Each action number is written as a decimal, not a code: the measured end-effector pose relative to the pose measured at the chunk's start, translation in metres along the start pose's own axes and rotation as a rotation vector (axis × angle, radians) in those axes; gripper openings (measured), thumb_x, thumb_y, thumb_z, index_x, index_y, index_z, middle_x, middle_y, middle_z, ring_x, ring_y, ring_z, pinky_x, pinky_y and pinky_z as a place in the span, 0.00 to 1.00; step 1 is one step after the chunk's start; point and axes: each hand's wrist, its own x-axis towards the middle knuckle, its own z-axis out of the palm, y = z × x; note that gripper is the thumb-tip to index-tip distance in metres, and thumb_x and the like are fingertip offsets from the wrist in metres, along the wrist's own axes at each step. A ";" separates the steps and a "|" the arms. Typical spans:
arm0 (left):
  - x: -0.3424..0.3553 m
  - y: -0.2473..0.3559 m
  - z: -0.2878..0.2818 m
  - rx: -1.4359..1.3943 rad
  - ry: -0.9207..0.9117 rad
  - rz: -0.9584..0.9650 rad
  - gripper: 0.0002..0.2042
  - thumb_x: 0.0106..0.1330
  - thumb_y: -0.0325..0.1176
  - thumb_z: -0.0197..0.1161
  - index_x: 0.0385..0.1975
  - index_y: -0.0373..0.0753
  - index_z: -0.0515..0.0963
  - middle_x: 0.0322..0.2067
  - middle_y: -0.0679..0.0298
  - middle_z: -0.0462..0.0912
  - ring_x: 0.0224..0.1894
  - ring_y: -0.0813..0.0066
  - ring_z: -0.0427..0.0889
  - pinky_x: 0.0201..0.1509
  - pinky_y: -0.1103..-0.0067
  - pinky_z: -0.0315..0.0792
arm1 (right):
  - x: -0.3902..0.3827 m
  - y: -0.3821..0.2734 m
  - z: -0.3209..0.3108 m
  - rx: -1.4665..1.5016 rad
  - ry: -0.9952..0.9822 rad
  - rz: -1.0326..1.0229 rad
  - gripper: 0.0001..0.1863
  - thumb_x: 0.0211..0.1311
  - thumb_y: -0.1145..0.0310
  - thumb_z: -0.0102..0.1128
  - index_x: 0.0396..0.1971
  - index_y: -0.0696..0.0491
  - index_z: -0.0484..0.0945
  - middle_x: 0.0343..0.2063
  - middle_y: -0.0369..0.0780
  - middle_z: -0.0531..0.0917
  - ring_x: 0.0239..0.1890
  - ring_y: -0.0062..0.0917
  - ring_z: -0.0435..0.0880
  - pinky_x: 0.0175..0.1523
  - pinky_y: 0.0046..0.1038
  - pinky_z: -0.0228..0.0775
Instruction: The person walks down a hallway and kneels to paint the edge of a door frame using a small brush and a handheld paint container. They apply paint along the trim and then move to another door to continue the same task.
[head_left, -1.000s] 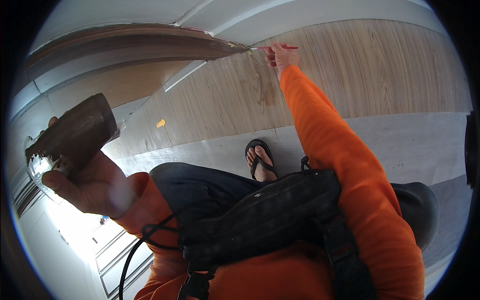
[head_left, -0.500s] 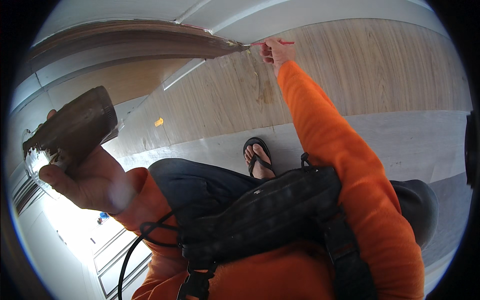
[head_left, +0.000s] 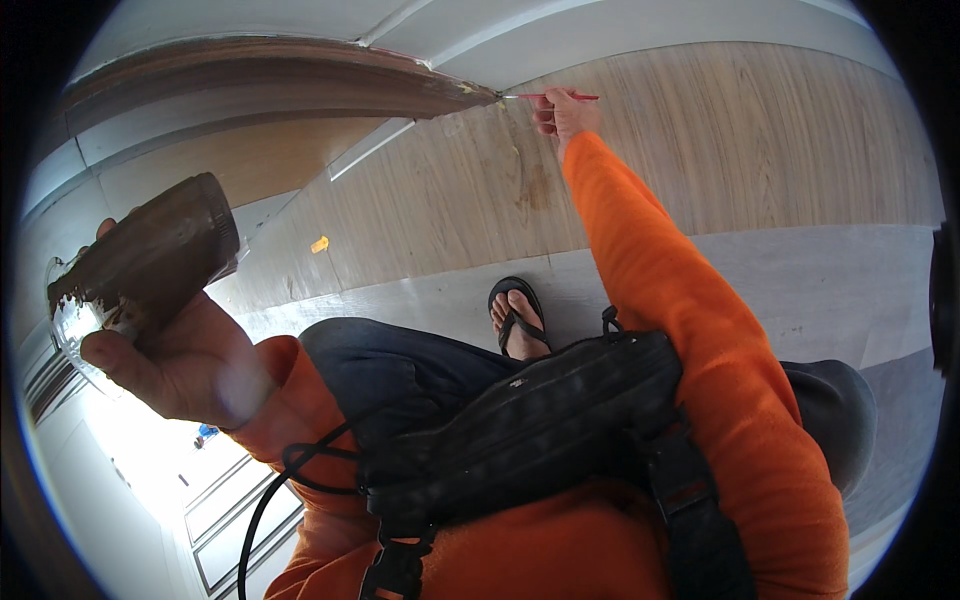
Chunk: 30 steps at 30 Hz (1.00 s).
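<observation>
At the left, my left hand [head_left: 190, 370] grips a tilted clear container [head_left: 150, 255] coated with or holding dark brown paint. At the upper middle, my right hand [head_left: 562, 115] pinches a slim red-handled paintbrush [head_left: 583, 96]. Its tip is at the end of the brown wood trim [head_left: 300, 80], where the trim meets the wood-grain floor panel [head_left: 730, 140] and the white wall. That end of the trim looks rough and patchy, and brown smears mark the panel just below it.
A small orange piece [head_left: 320, 245] lies on the panel. My sandaled foot [head_left: 518, 325] rests on a grey strip of floor [head_left: 800, 290]. A black pouch [head_left: 520, 410] hangs across my front. A brightly lit white area with dark lines [head_left: 230, 510] shows at lower left.
My right hand with the brush shifted slightly up and left half a second ago, and is now back a little to the right. My left hand and container rose slightly over the last second.
</observation>
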 end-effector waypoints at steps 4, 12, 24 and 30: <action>-0.001 0.002 0.001 0.000 0.008 -0.005 0.29 0.63 0.52 0.55 0.56 0.37 0.65 0.52 0.48 0.71 0.57 0.57 0.69 0.61 0.59 0.65 | 0.000 0.002 0.001 -0.015 0.013 -0.021 0.06 0.54 0.69 0.58 0.28 0.55 0.73 0.21 0.38 0.80 0.16 0.22 0.76 0.18 0.24 0.67; -0.003 0.005 0.005 0.026 0.055 0.012 0.32 0.61 0.53 0.57 0.56 0.33 0.63 0.54 0.47 0.69 0.59 0.55 0.67 0.64 0.59 0.60 | -0.011 -0.007 0.005 -0.039 -0.083 -0.045 0.07 0.50 0.68 0.60 0.26 0.54 0.74 0.21 0.37 0.79 0.17 0.22 0.76 0.21 0.23 0.66; -0.008 0.009 0.008 -0.001 0.058 0.004 0.32 0.62 0.53 0.55 0.56 0.32 0.63 0.54 0.47 0.69 0.59 0.55 0.67 0.64 0.60 0.59 | -0.030 -0.026 0.012 -0.064 -0.177 -0.062 0.06 0.52 0.67 0.61 0.28 0.51 0.77 0.25 0.35 0.81 0.23 0.19 0.78 0.26 0.21 0.65; -0.012 0.009 0.005 -0.028 0.042 -0.012 0.32 0.61 0.54 0.56 0.56 0.34 0.64 0.54 0.48 0.70 0.59 0.55 0.67 0.64 0.59 0.58 | -0.040 -0.036 0.014 -0.030 -0.250 -0.090 0.07 0.51 0.67 0.59 0.29 0.54 0.77 0.24 0.37 0.81 0.22 0.21 0.78 0.25 0.22 0.66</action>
